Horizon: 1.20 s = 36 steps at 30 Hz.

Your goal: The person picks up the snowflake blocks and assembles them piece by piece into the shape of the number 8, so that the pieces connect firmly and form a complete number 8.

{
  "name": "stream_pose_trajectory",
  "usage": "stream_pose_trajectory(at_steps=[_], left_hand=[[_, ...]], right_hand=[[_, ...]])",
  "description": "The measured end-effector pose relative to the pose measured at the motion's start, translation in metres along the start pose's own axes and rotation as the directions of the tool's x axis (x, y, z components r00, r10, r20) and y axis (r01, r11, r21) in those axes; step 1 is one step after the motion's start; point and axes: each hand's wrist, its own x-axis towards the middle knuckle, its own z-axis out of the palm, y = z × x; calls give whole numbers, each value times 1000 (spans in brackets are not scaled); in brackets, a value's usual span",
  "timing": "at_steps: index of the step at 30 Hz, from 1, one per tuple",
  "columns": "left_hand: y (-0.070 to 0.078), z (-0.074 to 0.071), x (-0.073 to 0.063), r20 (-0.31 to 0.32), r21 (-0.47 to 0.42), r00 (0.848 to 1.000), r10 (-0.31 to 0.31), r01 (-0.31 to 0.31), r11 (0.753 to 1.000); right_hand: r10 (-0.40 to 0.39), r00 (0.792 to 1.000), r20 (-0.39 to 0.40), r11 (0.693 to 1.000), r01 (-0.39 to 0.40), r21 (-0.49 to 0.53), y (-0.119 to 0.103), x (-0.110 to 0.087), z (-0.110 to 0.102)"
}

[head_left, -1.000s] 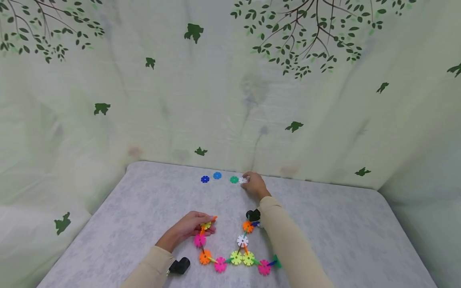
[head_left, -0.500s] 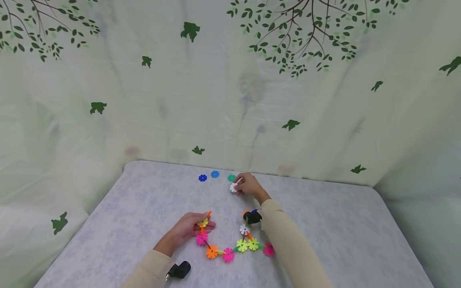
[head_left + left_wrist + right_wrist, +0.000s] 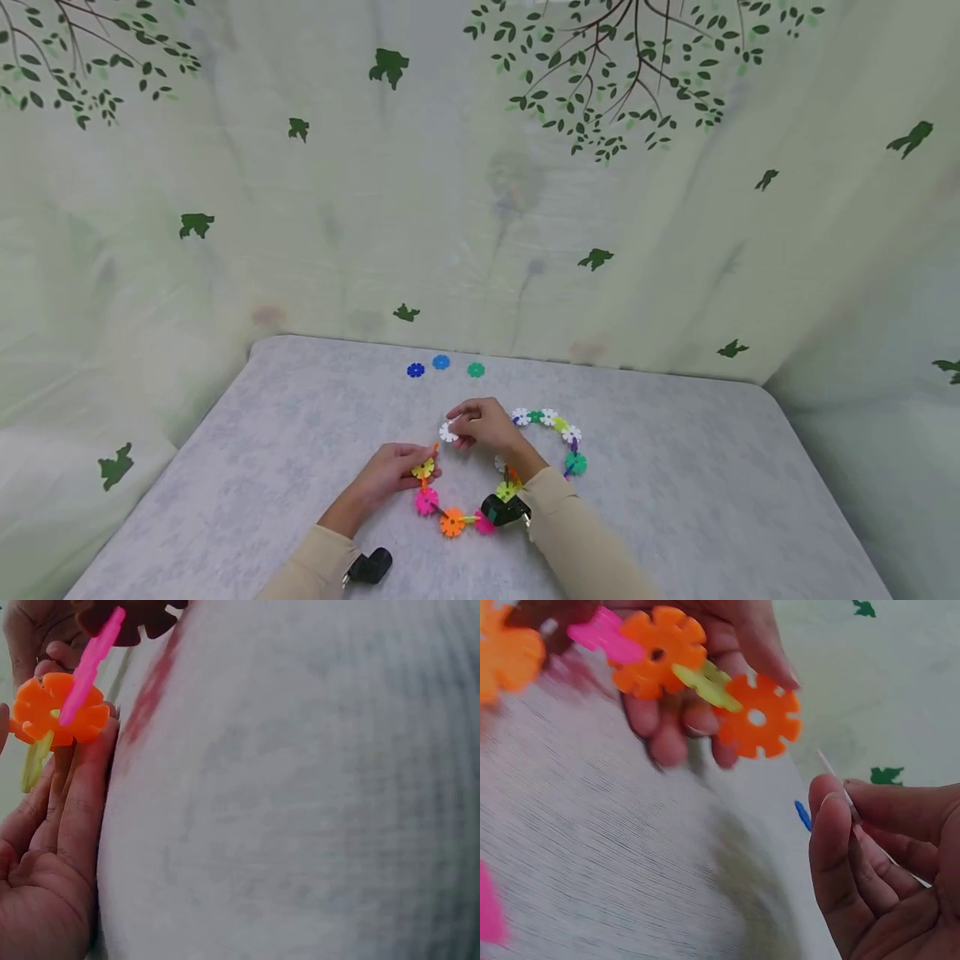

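My left hand (image 3: 390,475) holds one end of a chain of slotted plastic flower discs, yellow, orange and pink among them. The end orange disc (image 3: 761,716) stands out past the thumb in the right wrist view, with a yellow disc (image 3: 709,686) joined edge-on behind it. Another orange disc (image 3: 60,709) lies against the left fingers in the left wrist view. My right hand (image 3: 486,427) pinches a white flower disc (image 3: 447,432) between thumb and fingers, close above the chain's held end. That white disc shows nearly edge-on in the right wrist view.
The chain runs along the table through a pink disc (image 3: 427,502), partly hidden under the right forearm, then curves to white and green discs (image 3: 576,463) at the right. Loose dark blue (image 3: 416,370), light blue (image 3: 441,362) and green discs (image 3: 476,370) lie near the back edge.
My right hand has picked up the white disc beside the green one and carried it toward my left hand. The left hand keeps hold of the chain, whose lower part has shifted slightly.
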Motion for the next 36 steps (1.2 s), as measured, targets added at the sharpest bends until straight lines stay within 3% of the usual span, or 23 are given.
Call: stream_pose_trajectory(at_steps=[8, 15, 25, 29, 36], left_hand=[[-4, -5, 3, 36, -39, 999, -19, 20, 999], [-6, -4, 4, 27, -46, 1000, -12, 14, 999], [-11, -7, 4, 92, -53, 989, 112, -107, 993], [-12, -6, 2, 74, -24, 986, 147, -145, 989], [-12, -2, 4, 42, -9, 987, 155, -155, 988]], right_hand=[[-31, 998, -51, 999, 33, 41, 11, -3, 13], [-60, 996, -68, 997, 64, 51, 13, -3, 17], [-77, 989, -128, 996, 81, 22, 8, -5, 29], [-83, 987, -139, 996, 86, 20, 6, -5, 34], [-44, 993, -108, 994, 32, -107, -1, -1, 32]])
